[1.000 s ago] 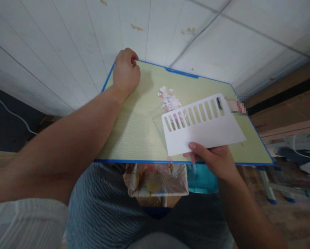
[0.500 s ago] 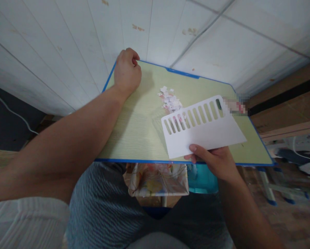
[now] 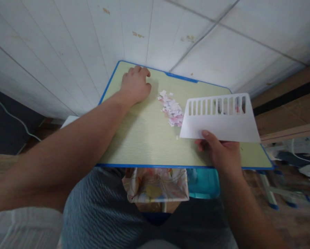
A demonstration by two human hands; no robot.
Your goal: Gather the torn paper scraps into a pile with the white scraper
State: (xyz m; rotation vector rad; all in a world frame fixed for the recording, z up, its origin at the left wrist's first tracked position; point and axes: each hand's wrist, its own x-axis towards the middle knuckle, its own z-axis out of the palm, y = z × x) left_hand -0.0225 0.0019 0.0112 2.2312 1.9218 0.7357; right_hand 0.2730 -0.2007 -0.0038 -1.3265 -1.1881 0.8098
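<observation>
Head view, background: white panelled wall [image 3: 134, 20], with brownish marks and a grey cable [image 3: 193, 45] running slantwise down it to the table's far side.

Item, one white slotted card [image 3: 219, 128]: pinched near the middle of its near edge in your right hand [image 3: 224, 155], thumb on top, fingers underneath, so the grip is narrow. Its body extends beyond your thumb, away from you, and its row of slots runs along the far edge (a pixelated patch behind some of the slots hides what is there).

Item, one heap of paper scraps [image 3: 172, 109], white and pinkish: just left of the card, between your two hands; whether card and heap touch, you cannot tell from this angle.

Item, your left hand [image 3: 135, 84]: near the table's far left corner, fingers loosely curled, thumb apart from the forefinger.

Surface: pale green table [image 3: 139, 141], wood-grained, edged in blue.

Room: below the near edge, a container with patterned cloth [image 3: 157, 186], beside it a teal container [image 3: 205, 183]; your grey trousers [image 3: 90, 207] underneath; brown cardboard [image 3: 287, 103] at the right; a dark panel [image 3: 9, 121] at the left.
</observation>
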